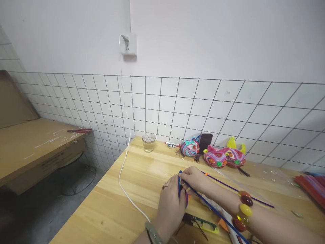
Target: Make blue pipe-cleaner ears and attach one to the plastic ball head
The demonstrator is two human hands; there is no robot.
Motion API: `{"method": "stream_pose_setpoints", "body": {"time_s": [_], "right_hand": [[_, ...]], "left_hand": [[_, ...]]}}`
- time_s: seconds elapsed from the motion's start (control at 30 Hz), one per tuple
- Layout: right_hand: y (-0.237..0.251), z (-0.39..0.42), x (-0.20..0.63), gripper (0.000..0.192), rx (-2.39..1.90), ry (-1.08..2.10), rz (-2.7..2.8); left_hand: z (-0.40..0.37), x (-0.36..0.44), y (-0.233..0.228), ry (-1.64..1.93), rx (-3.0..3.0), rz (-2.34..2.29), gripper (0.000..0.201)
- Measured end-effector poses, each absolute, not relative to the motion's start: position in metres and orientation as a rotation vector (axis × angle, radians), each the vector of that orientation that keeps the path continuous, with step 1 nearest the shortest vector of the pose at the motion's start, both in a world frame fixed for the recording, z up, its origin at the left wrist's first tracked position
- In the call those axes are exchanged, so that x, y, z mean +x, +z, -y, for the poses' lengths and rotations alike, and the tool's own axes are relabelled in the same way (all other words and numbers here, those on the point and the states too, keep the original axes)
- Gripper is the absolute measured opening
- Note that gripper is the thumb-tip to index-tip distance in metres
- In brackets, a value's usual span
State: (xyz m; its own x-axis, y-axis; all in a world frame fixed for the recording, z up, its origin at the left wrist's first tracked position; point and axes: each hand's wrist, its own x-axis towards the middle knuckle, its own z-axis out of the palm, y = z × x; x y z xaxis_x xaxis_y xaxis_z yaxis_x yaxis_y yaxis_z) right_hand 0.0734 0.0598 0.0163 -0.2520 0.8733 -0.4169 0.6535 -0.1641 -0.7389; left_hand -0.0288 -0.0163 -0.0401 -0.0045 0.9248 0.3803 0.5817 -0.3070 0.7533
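Over the table (pixel 142 176), my left hand (pixel 171 200) is wrapped round a small blue and purple fuzzy craft piece (pixel 179 184), mostly hidden by the fingers. My right hand (pixel 194 179) pinches at the top of that piece, its fingertips close to the left thumb. A long blue pipe cleaner (pixel 215 210) runs from between the hands toward the lower right, under the right forearm. Another pipe cleaner, dark purple (pixel 243 190), lies behind that forearm. Close below the hands are yellow-green thread snips (pixel 207 225).
Along the wall stand a lidded glass jar (pixel 148 144), a marker (pixel 172 144), a phone (pixel 205 142) and colourful fuzzy animal heads (pixel 215 157). A white cable (pixel 122 179) crosses the left side. A white power strip (pixel 232 230) lies at front; red pipe cleaners (pixel 311 189) lie far right.
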Motion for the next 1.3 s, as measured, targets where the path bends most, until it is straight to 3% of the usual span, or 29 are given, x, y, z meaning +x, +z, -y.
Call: {"method": "stream_pose_setpoints", "body": {"time_s": [0.17,0.37,0.73,0.87,1.3], "right_hand": [[0.011,-0.056,0.078,0.023,-1.719,1.292,1.95],[0.015,-0.05,0.094,0.017,-1.567,1.283,2.086],[0.021,-0.043,0.12,0.021,-1.327,1.308,2.205],[0.02,-0.044,0.121,0.022,-1.28,1.273,2.216],[0.009,-0.056,0.101,0.021,-1.194,1.18,2.186]], "left_hand": [[0.025,-0.015,-0.059,1.108,1.857,-1.607,0.055],[0.034,-0.008,-0.05,0.982,1.813,-1.586,0.067],[-0.01,-0.029,-0.059,1.224,1.2,-0.982,0.045],[-0.015,-0.031,-0.052,1.242,1.192,-1.007,0.032],[-0.012,-0.048,-0.052,1.367,1.318,-1.188,0.026]]}}
